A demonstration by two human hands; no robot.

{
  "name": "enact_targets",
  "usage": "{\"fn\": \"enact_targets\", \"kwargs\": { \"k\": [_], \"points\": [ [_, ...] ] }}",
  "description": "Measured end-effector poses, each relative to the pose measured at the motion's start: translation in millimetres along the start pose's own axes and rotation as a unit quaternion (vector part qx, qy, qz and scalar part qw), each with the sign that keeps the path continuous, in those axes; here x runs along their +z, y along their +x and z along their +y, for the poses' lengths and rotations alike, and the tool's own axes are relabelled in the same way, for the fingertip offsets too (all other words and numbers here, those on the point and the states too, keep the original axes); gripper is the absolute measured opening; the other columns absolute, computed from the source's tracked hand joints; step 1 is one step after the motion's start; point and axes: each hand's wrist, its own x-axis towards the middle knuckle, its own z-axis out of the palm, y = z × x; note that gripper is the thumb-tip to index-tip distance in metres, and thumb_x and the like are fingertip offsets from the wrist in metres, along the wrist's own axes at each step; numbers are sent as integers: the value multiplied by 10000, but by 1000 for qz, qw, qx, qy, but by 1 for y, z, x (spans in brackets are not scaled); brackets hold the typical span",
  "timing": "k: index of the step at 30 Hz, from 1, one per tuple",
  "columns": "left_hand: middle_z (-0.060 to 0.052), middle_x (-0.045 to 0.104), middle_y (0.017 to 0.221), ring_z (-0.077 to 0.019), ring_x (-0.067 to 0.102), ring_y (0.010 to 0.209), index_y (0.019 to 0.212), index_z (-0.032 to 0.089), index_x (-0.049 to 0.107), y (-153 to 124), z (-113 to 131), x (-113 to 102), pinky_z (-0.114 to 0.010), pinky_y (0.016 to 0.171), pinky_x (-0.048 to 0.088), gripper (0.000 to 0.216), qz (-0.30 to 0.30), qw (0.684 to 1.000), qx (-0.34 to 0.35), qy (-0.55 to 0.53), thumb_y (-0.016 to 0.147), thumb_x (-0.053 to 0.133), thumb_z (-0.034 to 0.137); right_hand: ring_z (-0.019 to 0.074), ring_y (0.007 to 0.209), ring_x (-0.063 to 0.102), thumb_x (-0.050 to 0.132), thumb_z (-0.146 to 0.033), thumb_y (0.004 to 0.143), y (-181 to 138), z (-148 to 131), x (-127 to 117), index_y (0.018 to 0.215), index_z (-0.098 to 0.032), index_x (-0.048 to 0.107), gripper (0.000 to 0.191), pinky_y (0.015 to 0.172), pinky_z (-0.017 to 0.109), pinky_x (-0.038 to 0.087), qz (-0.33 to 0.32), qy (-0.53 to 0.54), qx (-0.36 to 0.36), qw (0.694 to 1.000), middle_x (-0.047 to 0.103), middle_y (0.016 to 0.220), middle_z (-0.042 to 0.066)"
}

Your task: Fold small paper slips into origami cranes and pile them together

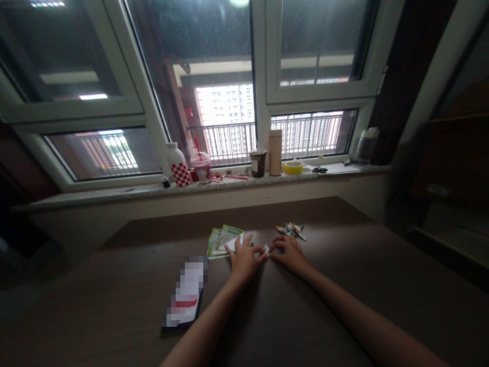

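Both my hands rest on a dark wooden table and meet over a small white piece of paper. My left hand lies on it with fingers spread, and its thumb presses the paper's edge. My right hand has its fingers curled and pinches the paper's right side. Most of the paper is hidden under the hands. A stack of green and white sheets lies just behind my left hand. A small folded colourful paper figure sits just behind my right hand.
A phone lies on the table to the left of my left arm. On the window sill stand a red-checked bottle, a pink drink cup, a dark cup, a tan flask, a yellow tape roll and scissors.
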Motion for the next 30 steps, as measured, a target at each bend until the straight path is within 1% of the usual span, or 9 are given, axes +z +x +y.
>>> {"fn": "enact_targets", "kwargs": {
  "k": [3,10,15,22,30],
  "points": [
    [48,412,1528,-382,194,1454,978,428,742,1,1,-1,-777,1068,22,223,1,1000,1,-2,838,607,537,247,1232,457,728,-425,744,1,-1,0,860,-316,761,162,1092,415,254,3,1,9,1000,608,1216,19],
    [59,411,1528,-371,189,1457,988,408,732,2,5,-4,-766,1080,14,225,-25,1000,-13,-9,830,619,522,268,1232,437,758,-399,707,5,-7,-2,837,-307,759,159,1076,419,273,-11,-1,47,999,588,1212,23],
    [54,435,1512,-373,210,1448,968,391,730,3,7,-3,-779,1067,15,201,-19,999,-16,-23,822,633,491,263,1228,440,765,-368,693,7,-9,-1,839,-299,760,161,1078,402,277,-17,-6,57,998,578,1215,32],
    [48,401,1535,-387,184,1454,997,388,726,3,5,-6,-783,1061,4,203,-43,998,-21,-34,836,617,444,257,1239,449,763,-345,692,12,-2,0,862,-311,774,174,1087,391,277,-32,3,52,998,584,1230,31],
    [61,370,1550,-403,145,1467,1016,439,714,6,-3,-5,-791,1048,-1,216,-67,997,-22,-39,845,586,472,259,1239,461,746,-326,693,13,3,-3,902,-314,782,212,1090,383,275,-48,7,41,998,594,1248,32]
  ]
}}
